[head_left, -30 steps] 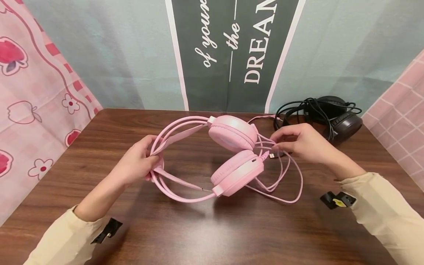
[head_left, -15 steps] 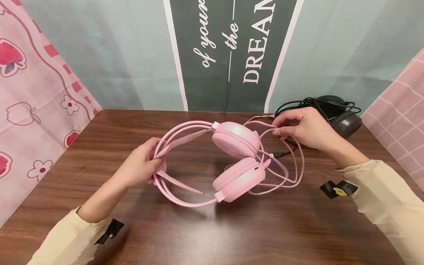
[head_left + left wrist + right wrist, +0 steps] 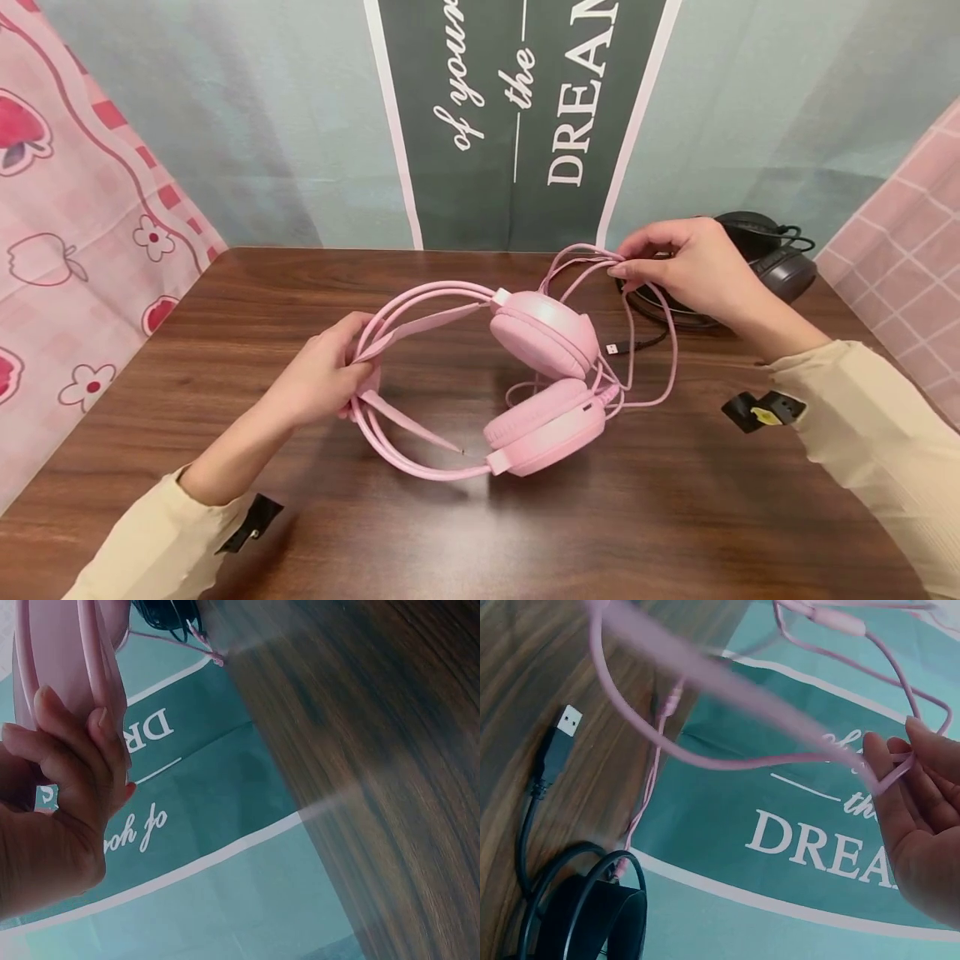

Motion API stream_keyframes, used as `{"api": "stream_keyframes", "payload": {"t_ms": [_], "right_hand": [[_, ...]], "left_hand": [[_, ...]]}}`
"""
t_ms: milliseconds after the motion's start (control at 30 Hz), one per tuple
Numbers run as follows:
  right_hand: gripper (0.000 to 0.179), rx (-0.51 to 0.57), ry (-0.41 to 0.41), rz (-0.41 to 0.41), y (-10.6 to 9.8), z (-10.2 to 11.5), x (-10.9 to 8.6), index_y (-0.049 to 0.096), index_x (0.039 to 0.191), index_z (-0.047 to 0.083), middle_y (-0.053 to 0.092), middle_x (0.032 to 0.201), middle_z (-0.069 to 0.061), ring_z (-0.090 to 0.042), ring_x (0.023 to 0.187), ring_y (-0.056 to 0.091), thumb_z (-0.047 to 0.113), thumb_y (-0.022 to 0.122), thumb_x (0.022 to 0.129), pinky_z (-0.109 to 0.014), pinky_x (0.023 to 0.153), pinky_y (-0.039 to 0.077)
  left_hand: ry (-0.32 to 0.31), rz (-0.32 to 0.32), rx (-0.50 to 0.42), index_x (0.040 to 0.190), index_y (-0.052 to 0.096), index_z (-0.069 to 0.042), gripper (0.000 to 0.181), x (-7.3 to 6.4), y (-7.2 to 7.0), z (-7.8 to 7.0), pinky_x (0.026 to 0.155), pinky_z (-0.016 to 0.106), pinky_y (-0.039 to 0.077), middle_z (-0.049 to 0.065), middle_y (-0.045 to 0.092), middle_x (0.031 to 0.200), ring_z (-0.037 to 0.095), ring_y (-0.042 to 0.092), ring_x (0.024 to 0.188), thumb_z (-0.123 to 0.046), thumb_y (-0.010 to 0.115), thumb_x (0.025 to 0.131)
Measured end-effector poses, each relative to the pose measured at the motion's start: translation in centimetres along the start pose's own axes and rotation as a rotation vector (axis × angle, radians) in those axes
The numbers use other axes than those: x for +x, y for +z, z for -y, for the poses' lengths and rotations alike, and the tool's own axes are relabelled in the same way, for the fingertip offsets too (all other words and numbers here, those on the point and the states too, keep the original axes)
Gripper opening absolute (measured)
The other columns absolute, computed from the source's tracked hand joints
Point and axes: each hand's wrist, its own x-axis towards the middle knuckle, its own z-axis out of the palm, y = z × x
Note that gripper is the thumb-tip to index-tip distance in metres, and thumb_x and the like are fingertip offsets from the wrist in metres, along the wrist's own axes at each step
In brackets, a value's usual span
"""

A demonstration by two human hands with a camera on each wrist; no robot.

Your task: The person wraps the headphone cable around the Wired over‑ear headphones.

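left grip (image 3: pixel 326 371): holding pink headphones (image 3: pixel 543 329) by headband
right grip (image 3: pixel 693 267): pinching pink cable (image 3: pixel 735 694)
black headset (image 3: pixel 785 272): right of pink headphones (part hidden)

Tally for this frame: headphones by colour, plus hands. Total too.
Pink headphones: 1
Black headphones: 1
Hands: 2 (left hand gripping the pink ones, right hand pinching their pink cable)
Total: 4
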Motion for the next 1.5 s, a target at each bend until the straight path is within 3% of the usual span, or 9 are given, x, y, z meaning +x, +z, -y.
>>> {"api": "stream_keyframes", "payload": {"t_ms": [300, 533, 633, 800, 867, 933, 1033, 1300, 1500], "right_hand": [[0.012, -0.223, -0.03, 0.054, -0.3, -1.5, 0.5, 0.068, 0.088, 0.008, 0.066, 0.073, -0.003, -0.006, 0.06, 0.06, 0.014, 0.072, 0.078, -0.013, 0.058, 0.041], [0.015, -0.217, -0.104, 0.145, -0.5, -3.0, -0.3, 0.067, 0.093, 0.011, 0.066, 0.082, 0.0, -0.002, 0.07, 0.055, 0.013, 0.071, 0.079, -0.014, 0.064, 0.041], [0.01, -0.165, -0.179, 0.28, -0.2, -3.2, -1.0, 0.068, 0.092, 0.015, 0.065, 0.085, 0.005, -0.004, 0.075, 0.057, 0.016, 0.069, 0.082, -0.016, 0.067, 0.044], [0.016, 0.044, -0.24, 0.618, 0.9, -3.4, -1.9, 0.066, 0.101, 0.009, 0.066, 0.091, 0.001, -0.013, 0.08, 0.062, 0.014, 0.064, 0.086, -0.025, 0.07, 0.052], [0.015, 0.088, -0.252, 0.673, 1.4, -3.5, -2.0, 0.066, 0.099, 0.007, 0.066, 0.088, 0.001, -0.013, 0.076, 0.061, 0.011, 0.064, 0.085, -0.026, 0.066, 0.053], [0.011, 0.07, -0.287, 0.651, 1.7, -3.6, -2.1, 0.068, 0.095, 0.009, 0.065, 0.083, 0.005, -0.011, 0.072, 0.059, 0.009, 0.065, 0.084, -0.025, 0.064, 0.052], [0.01, 0.004, -0.301, 0.543, 1.7, -3.3, -2.0, 0.069, 0.087, 0.014, 0.064, 0.077, 0.009, -0.006, 0.068, 0.057, 0.006, 0.066, 0.082, -0.021, 0.061, 0.05], [0.007, -0.023, -0.204, 0.326, 1.0, -1.6, -1.9, 0.069, 0.083, 0.009, 0.064, 0.07, 0.003, -0.007, 0.06, 0.059, 0.003, 0.068, 0.079, -0.02, 0.054, 0.051], [0.008, -0.114, -0.257, 0.194, 0.7, -0.8, -1.4, 0.07, 0.082, 0.01, 0.064, 0.067, 0.004, -0.006, 0.056, 0.058, 0.004, 0.07, 0.078, -0.017, 0.051, 0.048]], "left_hand": [[-0.008, -0.003, -0.054, 0.12, 0.041, 0.002, 0.035, -0.2, -0.4, 0.0, 0.031, 0.034, 0.043, 0.007, 0.056, 0.059, 0.017, 0.048, 0.034, 0.007, 0.046, 0.086], [-0.042, -0.018, -0.14, 0.121, 0.038, 0.004, 0.035, -0.4, -1.0, 0.6, 0.031, 0.03, 0.042, 0.01, 0.058, 0.063, 0.018, 0.049, 0.035, 0.006, 0.046, 0.087], [-0.051, -0.029, -0.161, 0.123, 0.037, 0.004, 0.036, -0.4, -1.2, 0.8, 0.031, 0.03, 0.042, 0.011, 0.058, 0.063, 0.018, 0.05, 0.036, 0.006, 0.045, 0.088], [-0.059, -0.047, -0.177, 0.123, 0.036, 0.005, 0.036, -0.5, -1.3, 1.0, 0.031, 0.03, 0.043, 0.011, 0.058, 0.064, 0.016, 0.05, 0.036, 0.006, 0.044, 0.088], [-0.061, -0.047, -0.184, 0.123, 0.036, 0.005, 0.035, -0.5, -1.3, 1.0, 0.031, 0.029, 0.042, 0.011, 0.058, 0.065, 0.016, 0.05, 0.036, 0.007, 0.044, 0.088], [-0.061, -0.04, -0.192, 0.123, 0.036, 0.005, 0.035, -0.5, -1.3, 1.1, 0.031, 0.028, 0.042, 0.012, 0.057, 0.064, 0.017, 0.05, 0.036, 0.007, 0.044, 0.089], [-0.053, -0.019, -0.196, 0.122, 0.036, 0.005, 0.035, -0.6, -1.3, 1.1, 0.031, 0.028, 0.041, 0.012, 0.057, 0.064, 0.017, 0.049, 0.036, 0.007, 0.044, 0.089], [-0.03, -0.002, -0.162, 0.118, 0.039, 0.006, 0.032, -0.7, -1.0, 1.1, 0.03, 0.029, 0.04, 0.011, 0.056, 0.062, 0.015, 0.045, 0.034, 0.009, 0.043, 0.087], [-0.029, -0.012, -0.129, 0.115, 0.041, 0.006, 0.03, -0.6, -1.0, 0.9, 0.029, 0.03, 0.04, 0.01, 0.056, 0.062, 0.016, 0.045, 0.034, 0.009, 0.044, 0.085]]}}
